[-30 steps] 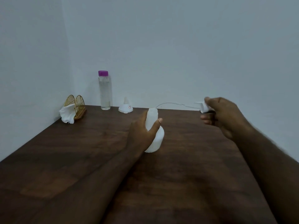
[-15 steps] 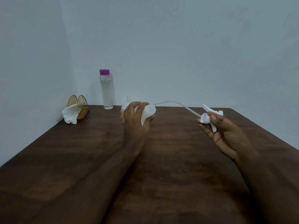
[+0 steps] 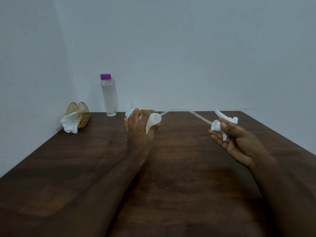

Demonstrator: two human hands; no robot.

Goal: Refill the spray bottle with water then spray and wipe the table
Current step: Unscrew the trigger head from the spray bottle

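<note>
The left hand [image 3: 138, 130] gripped one spray bottle [image 3: 153, 120]; the right hand [image 3: 239, 142] pinched one sprayer head [image 3: 216, 125]. Behind stood perhaps a funnel [image 3: 132, 106], half hidden.

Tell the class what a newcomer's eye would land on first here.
The left hand grips a tilted white spray bottle above the table. The right hand holds its removed trigger head, dip tube arching between them. Behind, a purple-capped water bottle stands by the wall.

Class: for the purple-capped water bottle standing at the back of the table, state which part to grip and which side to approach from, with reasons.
Probably best: grip the water bottle around the middle of its straight, upright body, coming from the front, since the wall is close behind and the funnel stands near its right.
</note>
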